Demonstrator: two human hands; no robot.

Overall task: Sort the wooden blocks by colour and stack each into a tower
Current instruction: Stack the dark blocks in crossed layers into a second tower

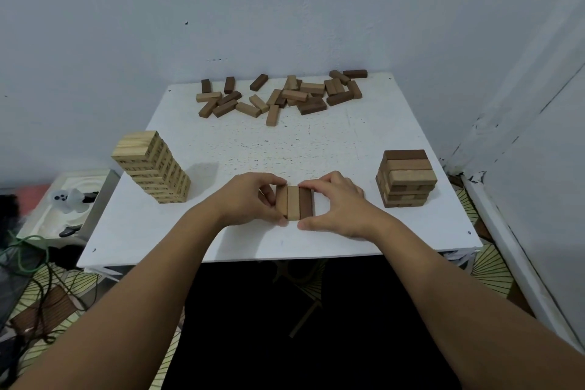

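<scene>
Now both hands are squaring up a row of three blocks [294,202] lying side by side on the tabletop, near the middle of its front edge. The left hand [250,198] curls round the row's left side, thumb at the near end and fingers over the far end; the right hand [337,204] mirrors it on the right side. Both hold the row between them.

To do this well, press inward evenly from both sides so the three long faces close up without gaps, and keep the near ends flush. The rightmost block is darker than its two neighbours (worth a second look, given the sorting by colour).

A tall pale tower [152,166] stands by the left edge, and a shorter brown tower [406,179] by the right edge. The unsorted pile [280,95] lies along the back edge, well apart from the hands. Lifting the row as one calls for steady squeeze, or the middle block may slip.
</scene>
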